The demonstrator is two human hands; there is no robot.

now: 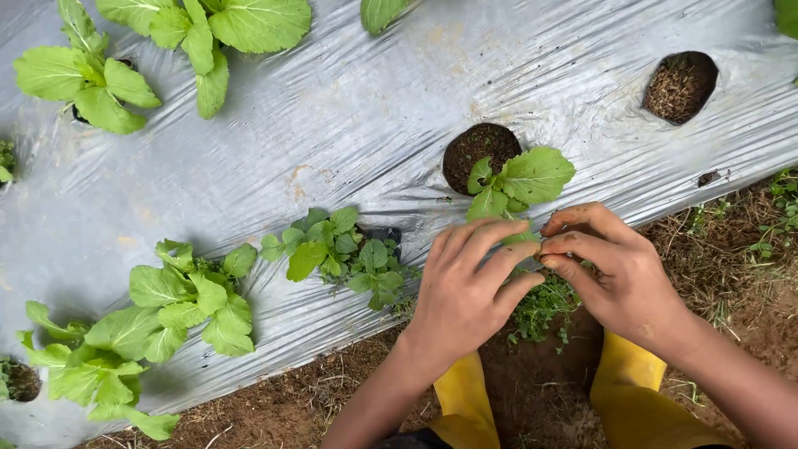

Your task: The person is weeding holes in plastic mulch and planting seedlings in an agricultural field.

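The plastic sheet [332, 125] over the bed is silvery, glossy and creased, smudged with dried dirt. The soil [532, 399] beside it looks crumbly, matt and rough with dry straw, while the yellow boots [465, 399] are smooth rubber.

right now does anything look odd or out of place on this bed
Two holes in the silver plastic sheet show bare soil: one beside the seedling at both hands' fingertips, one at upper right. Small weeds grow at the sheet's edge below the left hand and right hand.
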